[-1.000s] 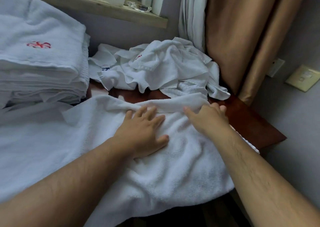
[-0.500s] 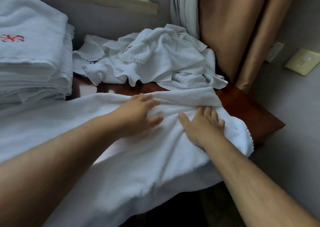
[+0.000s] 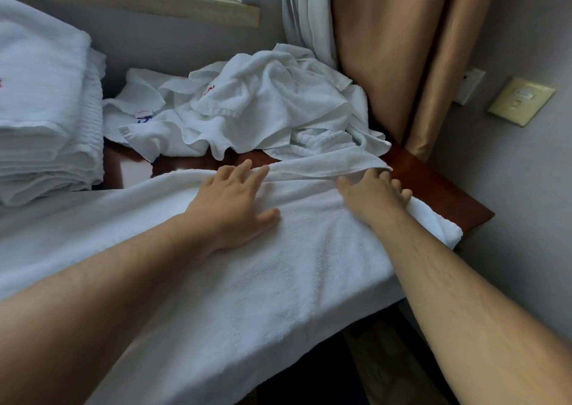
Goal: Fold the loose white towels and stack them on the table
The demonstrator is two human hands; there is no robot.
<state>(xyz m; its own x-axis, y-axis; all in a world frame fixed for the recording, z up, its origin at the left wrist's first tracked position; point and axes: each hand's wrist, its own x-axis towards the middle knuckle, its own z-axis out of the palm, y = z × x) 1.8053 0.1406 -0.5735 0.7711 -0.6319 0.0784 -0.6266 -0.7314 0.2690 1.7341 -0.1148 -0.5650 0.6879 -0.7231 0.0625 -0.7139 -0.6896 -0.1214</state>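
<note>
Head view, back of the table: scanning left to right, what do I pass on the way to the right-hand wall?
First the stack of folded white towels → pile of loose white towels → tan curtain → beige wall switch plate.

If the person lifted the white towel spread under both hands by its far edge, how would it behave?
Probably floppy: the towel droops over the table edge. Likely grippy, given its terry surface under the flat left hand and right hand. It looks thick, so perhaps fairly heavy.
</note>
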